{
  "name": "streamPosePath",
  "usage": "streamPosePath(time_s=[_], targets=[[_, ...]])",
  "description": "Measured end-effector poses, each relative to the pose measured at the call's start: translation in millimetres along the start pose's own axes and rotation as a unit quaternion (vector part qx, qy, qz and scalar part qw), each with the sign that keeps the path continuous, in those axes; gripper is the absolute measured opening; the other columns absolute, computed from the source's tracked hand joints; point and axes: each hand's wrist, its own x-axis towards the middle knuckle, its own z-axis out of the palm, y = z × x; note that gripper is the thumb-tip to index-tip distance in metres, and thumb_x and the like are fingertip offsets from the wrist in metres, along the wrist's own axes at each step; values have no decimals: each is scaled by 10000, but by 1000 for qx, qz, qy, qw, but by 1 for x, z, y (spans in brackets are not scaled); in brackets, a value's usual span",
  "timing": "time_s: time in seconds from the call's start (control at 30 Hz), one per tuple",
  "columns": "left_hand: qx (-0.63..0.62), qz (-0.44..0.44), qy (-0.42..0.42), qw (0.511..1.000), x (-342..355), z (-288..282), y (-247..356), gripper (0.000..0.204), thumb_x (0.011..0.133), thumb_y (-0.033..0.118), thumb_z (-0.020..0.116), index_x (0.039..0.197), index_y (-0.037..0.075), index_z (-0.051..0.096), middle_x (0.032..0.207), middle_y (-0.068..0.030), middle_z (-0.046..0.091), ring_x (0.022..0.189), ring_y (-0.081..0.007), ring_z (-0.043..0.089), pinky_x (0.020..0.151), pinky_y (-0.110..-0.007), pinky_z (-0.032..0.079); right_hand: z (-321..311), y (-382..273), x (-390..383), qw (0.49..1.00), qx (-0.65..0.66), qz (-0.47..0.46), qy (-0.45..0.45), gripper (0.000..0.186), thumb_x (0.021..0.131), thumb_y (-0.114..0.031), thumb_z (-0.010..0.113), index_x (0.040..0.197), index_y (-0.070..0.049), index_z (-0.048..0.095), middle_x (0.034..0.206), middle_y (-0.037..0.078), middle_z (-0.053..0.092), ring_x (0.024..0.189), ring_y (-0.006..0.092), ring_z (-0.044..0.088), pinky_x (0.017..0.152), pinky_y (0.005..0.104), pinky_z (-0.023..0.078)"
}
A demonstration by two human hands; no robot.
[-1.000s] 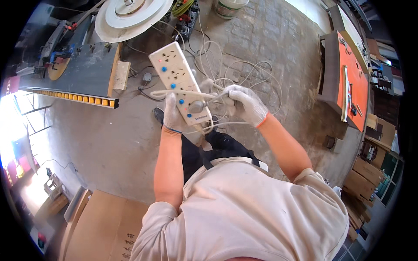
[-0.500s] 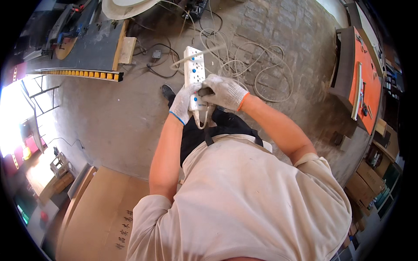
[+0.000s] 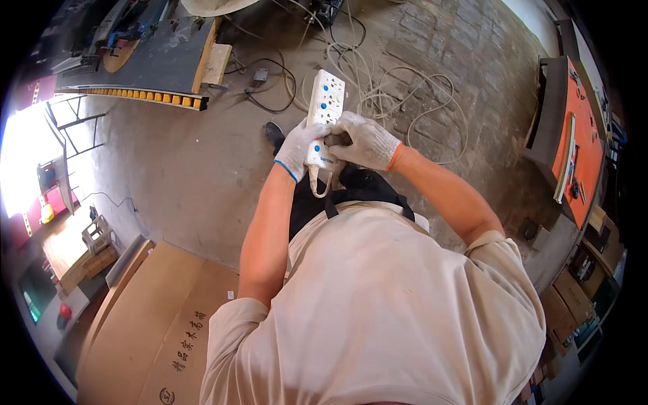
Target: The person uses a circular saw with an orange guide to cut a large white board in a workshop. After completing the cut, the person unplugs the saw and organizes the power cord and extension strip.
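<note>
A white power strip with blue round buttons is held up before my body, its long side pointing away and a little to the right. My left hand, in a pale work glove with a blue cuff, is closed round its near left side. The gloved right hand, orange at the cuff, has its fingers curled against the strip's right edge; whether a plug or small part is between those fingertips is hidden. From the strip's near end a white cord loops down and back up beneath my hands.
Pale cables lie in loops on the floor beyond my hands. A dark bench with a yellow-studded edge stands at far left, an orange-topped table at right. A large cardboard box sits at near left.
The strip and both hands sit farther right in the picture, as does the whole scene. A pale cable that crossed over the strip's far part no longer lies across it.
</note>
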Motion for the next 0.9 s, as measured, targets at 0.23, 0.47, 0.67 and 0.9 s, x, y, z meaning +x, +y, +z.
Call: streamPosePath(time_s=[0.23, 0.47, 0.67, 0.9], targets=[[91, 19, 38, 995, 0, -1, 1, 623, 973, 150, 758, 1537, 18, 528, 1272, -123, 724, 1016, -204, 747, 794, -356, 637, 8, 8, -1, 1000, -6, 22, -17, 341, 885, -222, 845, 1154, -35, 750, 1082, 176, 712, 1029, 347, 724, 923, 430, 582], [-11, -37, -5, 999, 2, -22, -11, 521, 967, 191, 765, 1437, 19, 618, 1233, -113, 748, 1003, -213, 749, 799, -393, 629, 5, -4, -7, 999, -17, -28, -9, 275, 911, -238, 812, 1077, -28, 750, 1063, 178, 731, 1044, 334, 743, 919, 424, 595], [261, 62, 295, 917, -23, -104, -15, 533, 981, 200, 747, 1472, 52, 603, 1215, -148, 742, 1091, -283, 754, 877, -465, 628, -62, -12, -17, 990, 11, 60, 128, 309, 934, -299, 832, 1099, -46, 766, 1076, 116, 772, 967, 252, 766, 886, 395, 621], [-105, 220, 278, 929, -120, -171, 23, 558, 1040, 258, 605, 1459, -90, 484, 1252, -280, 684, 1123, -434, 724, 982, -585, 623, -239, 129, 24, 866, -275, 133, 395, 245, 1029, -286, 664, 1093, -125, 838, 1054, 124, 818, 914, 248, 770, 847, 381, 609]])
